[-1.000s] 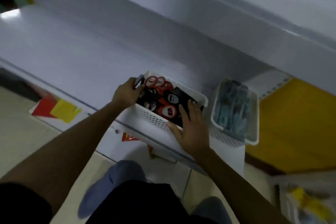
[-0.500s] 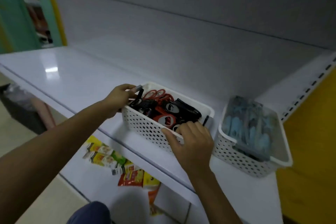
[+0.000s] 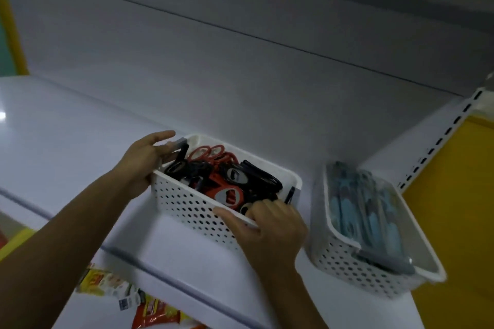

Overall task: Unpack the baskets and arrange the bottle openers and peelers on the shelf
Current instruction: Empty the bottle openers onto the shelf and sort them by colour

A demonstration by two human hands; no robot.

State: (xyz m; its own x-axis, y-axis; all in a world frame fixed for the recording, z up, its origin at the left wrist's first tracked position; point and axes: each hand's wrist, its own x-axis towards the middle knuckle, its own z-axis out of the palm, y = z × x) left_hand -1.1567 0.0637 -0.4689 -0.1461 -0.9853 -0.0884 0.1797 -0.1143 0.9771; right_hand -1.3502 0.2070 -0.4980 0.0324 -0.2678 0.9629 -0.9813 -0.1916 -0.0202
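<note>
A white perforated basket (image 3: 187, 205) full of red and black bottle openers (image 3: 227, 184) stands on the white shelf (image 3: 66, 141). My left hand (image 3: 144, 160) grips its left end at the grey handle. My right hand (image 3: 270, 227) grips the near right rim, thumb on the outside wall and fingers curled over the edge into the basket. To the right stands a second white basket (image 3: 361, 272) holding blue-handled peelers (image 3: 366, 216) in clear packaging. It overhangs the shelf's front edge a little.
The grey back panel (image 3: 240, 75) rises behind the baskets. A slotted upright (image 3: 438, 141) and a yellow panel (image 3: 454, 208) bound the shelf on the right. Snack packets (image 3: 149, 310) lie on a lower level beneath the shelf's front edge.
The view has tilted up from the floor to the shelf. Both hands have stayed on the opener basket, and my right fingers have curled from lying flat to hooking over its rim.
</note>
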